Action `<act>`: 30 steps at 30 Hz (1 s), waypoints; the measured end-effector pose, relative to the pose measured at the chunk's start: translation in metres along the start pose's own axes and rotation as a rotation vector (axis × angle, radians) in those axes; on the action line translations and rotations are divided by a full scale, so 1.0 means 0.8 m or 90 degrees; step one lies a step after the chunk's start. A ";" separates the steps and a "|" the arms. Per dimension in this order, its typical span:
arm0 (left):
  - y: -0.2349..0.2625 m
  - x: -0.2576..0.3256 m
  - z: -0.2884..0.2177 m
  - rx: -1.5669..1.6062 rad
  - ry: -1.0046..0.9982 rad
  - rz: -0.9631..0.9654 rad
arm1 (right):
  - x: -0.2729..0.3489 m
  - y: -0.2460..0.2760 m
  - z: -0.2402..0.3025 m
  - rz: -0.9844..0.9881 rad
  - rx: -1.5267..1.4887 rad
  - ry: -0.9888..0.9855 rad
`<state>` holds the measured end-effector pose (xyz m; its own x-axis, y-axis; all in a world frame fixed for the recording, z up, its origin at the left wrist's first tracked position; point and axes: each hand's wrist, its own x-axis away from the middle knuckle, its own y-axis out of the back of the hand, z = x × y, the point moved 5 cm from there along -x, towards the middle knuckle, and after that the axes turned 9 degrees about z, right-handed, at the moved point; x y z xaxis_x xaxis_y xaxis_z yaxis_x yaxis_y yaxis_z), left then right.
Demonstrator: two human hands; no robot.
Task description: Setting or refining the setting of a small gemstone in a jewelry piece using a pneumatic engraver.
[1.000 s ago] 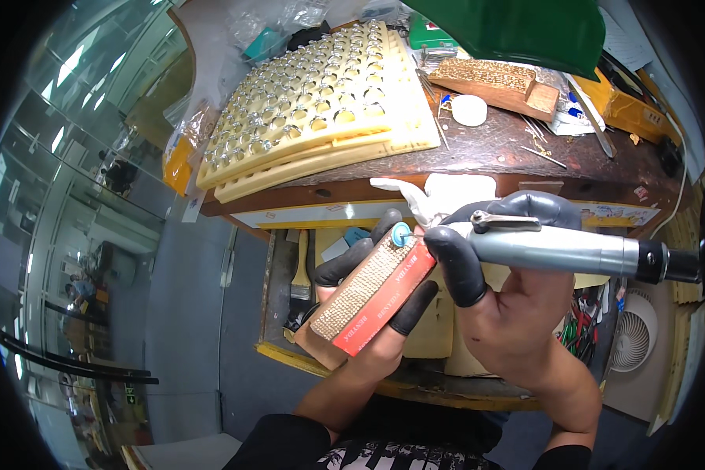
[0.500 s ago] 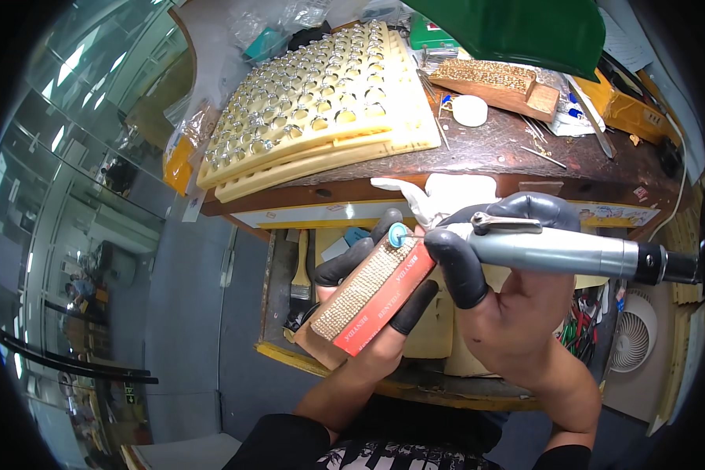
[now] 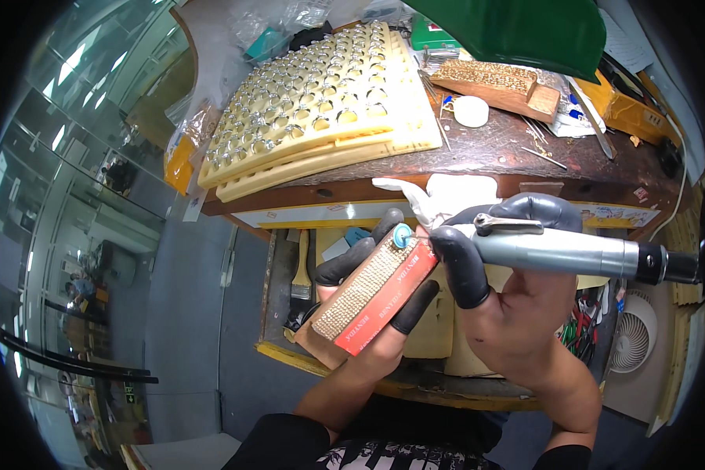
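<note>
My left hand [image 3: 381, 352], black covers on its fingers, is closed around a wooden block [image 3: 360, 288] with a red strip along its near side. Rows of small gold-coloured bumps cover the block's top. My right hand [image 3: 509, 313], also with black finger covers, grips a silver rotary handpiece [image 3: 572, 251] lying nearly level, its tip pointing left. At that tip a small blue polishing disc [image 3: 402, 236] sits against the far end of the bumpy surface. White cloth [image 3: 454, 196] shows just behind my right fingers.
Stacked cream trays [image 3: 305, 117] of rings fill the bench's left. Another wooden block [image 3: 493, 86] with a gold bumpy top lies farther right, near a white round lid [image 3: 471, 112]. A green shade [image 3: 525, 31] hangs above. Below, an open drawer [image 3: 313, 364] holds tools; a white fan [image 3: 633, 333] stands right.
The blue disc and handpiece have shifted very slightly to the right along the block's far end. Both hands keep their grips, and the block has barely moved.
</note>
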<state>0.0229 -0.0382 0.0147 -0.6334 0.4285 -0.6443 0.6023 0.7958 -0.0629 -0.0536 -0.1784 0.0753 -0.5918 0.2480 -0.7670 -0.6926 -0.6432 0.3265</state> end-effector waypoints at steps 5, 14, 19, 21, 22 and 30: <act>-0.004 0.000 -0.003 0.022 -0.003 -0.024 | -0.003 0.000 0.005 0.021 0.016 0.004; 0.000 -0.003 -0.001 0.004 0.009 0.020 | -0.004 0.000 0.006 0.011 -0.001 0.029; -0.002 -0.001 -0.001 0.025 0.016 -0.003 | -0.003 0.001 0.006 -0.023 0.002 0.018; -0.003 -0.001 0.000 0.034 0.014 -0.003 | -0.004 0.000 0.006 -0.014 -0.003 0.007; -0.001 -0.001 -0.001 0.034 0.014 -0.003 | -0.004 -0.001 0.006 -0.005 -0.008 -0.005; -0.005 -0.001 0.000 0.042 0.023 -0.012 | -0.003 0.002 0.006 -0.017 0.009 -0.006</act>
<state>0.0213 -0.0418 0.0152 -0.6612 0.4303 -0.6145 0.6204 0.7742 -0.1255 -0.0551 -0.1770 0.0805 -0.5766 0.2719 -0.7704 -0.7140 -0.6260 0.3135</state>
